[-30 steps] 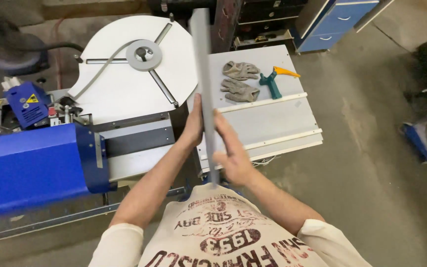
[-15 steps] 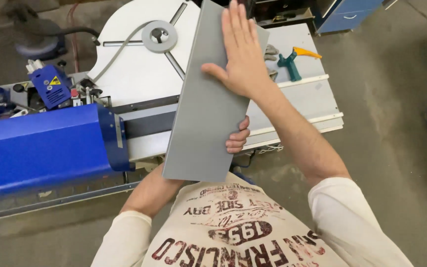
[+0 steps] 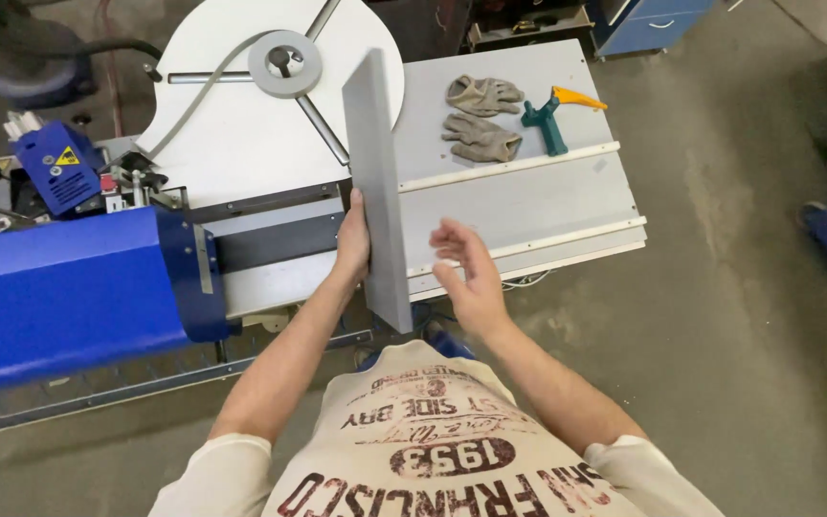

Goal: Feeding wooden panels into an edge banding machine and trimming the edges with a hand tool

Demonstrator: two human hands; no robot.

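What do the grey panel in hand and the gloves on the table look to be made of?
Grey panel: likely laminated board, judging by its matte, even grey face and straight, thin edge; plastic cannot be ruled out. The left hand holds it. Gloves: soft knit fabric, grey-beige, limp and creased.

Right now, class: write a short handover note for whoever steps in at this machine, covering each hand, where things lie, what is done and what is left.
Left hand: grips the grey panel by its left edge, holding it tilted above the machine table.
Right hand: open, off the panel, close to its right side.
Nearby: gloves and a green-and-orange clamp lie on the table; white disc at the left.
Done: panel lifted.
Left: panel not yet laid down.
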